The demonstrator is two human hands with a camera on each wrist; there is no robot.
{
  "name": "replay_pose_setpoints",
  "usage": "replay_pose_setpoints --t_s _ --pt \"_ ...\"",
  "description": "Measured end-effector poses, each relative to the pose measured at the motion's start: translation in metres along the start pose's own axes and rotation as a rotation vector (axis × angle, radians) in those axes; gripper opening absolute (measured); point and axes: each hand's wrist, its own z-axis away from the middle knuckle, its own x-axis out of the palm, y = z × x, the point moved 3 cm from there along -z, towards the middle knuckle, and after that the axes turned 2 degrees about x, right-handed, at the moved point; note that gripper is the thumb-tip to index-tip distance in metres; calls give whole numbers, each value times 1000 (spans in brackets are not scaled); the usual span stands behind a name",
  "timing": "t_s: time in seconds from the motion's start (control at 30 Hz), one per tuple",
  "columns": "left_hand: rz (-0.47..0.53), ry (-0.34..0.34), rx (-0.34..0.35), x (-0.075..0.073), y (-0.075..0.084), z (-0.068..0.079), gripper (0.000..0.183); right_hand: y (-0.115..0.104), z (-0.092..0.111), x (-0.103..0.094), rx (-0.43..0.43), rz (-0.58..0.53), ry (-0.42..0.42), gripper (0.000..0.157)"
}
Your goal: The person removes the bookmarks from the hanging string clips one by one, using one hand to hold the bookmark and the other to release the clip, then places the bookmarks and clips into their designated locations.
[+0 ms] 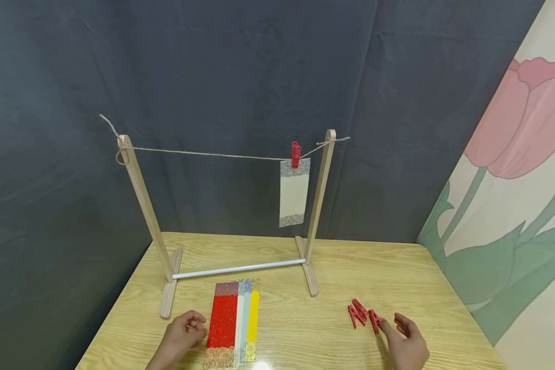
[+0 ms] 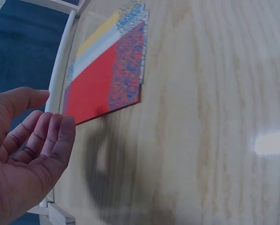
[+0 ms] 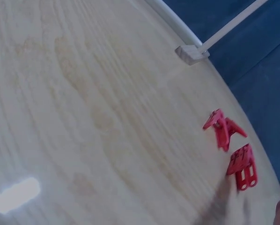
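Note:
A fanned stack of paper strips with patterned ends lies on the table: a red strip (image 1: 223, 321) on top, then white, pale blue and a yellow strip (image 1: 253, 318). Just left of the red strip is my left hand (image 1: 181, 336), fingers loosely bent and holding nothing; in the left wrist view a gap shows between thumb and fingers. On the right, several red clothespins lie together. My right hand (image 1: 404, 341) is beside the nearest clothespin (image 1: 374, 321), thumb and fingers spread apart. Only fingertips show at the edge of the right wrist view, apart from that clothespin (image 3: 243, 166).
A wooden stand with two posts (image 1: 321, 198) and a white crossbar (image 1: 240, 269) holds a string (image 1: 203, 153). A cream strip (image 1: 293, 195) hangs there from a red clothespin (image 1: 296, 155). Behind is a dark curtain (image 1: 231, 77); a tulip-painted wall (image 1: 527, 205) stands right.

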Motion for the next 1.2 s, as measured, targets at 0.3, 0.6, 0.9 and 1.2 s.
replay_pose_setpoints --t_s 0.3,0.6,0.9,1.2 --pt "31 56 20 0 12 -3 22 -16 -1 0 -25 -39 13 49" --pt "42 131 33 0 25 -10 20 -45 3 -5 -82 -59 -52 47" --pt "-13 163 56 2 43 -15 17 -66 2 -6 -153 -104 -83 42" --pt "-74 182 194 5 57 -19 14 -90 2 -11 -269 -88 -96 32"
